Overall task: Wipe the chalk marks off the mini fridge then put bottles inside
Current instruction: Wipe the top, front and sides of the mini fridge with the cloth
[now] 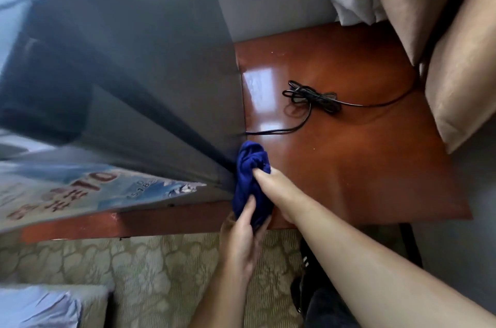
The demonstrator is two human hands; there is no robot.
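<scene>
**Blue cloth held in both hands at the fridge's lower corner**

Blue fabric, a bunched cloth (251,180), sits at the centre of the head view, pressed against the lower right corner of the grey mini fridge (150,80). The right hand (276,188) comes in from the lower right on a bare forearm, its fingers curled shut around the upper part of the cloth, so that the knuckles face the camera and the fingertips are buried in the folds. The left hand (241,236) rises from below, fingers and thumb pinched closed on the cloth's lower end, just under the right hand. The two hands nearly touch.

The fridge fills the left half of the view, blurred and steeply tilted by the wide lens; chalk marks cannot be made out on its grey side. A sticker with red characters (67,190) shows on the face turned toward the floor side of the frame. The fridge stands on a glossy reddish-brown wooden table (362,166), which reflects a bright window patch. A black cable (311,99), partly coiled and tied, lies on the table to the right of the fridge, well apart from the hands. Beige cushions (461,80) lean at the table's right edge, and patterned carpet (150,268) lies below the table's front edge.
</scene>
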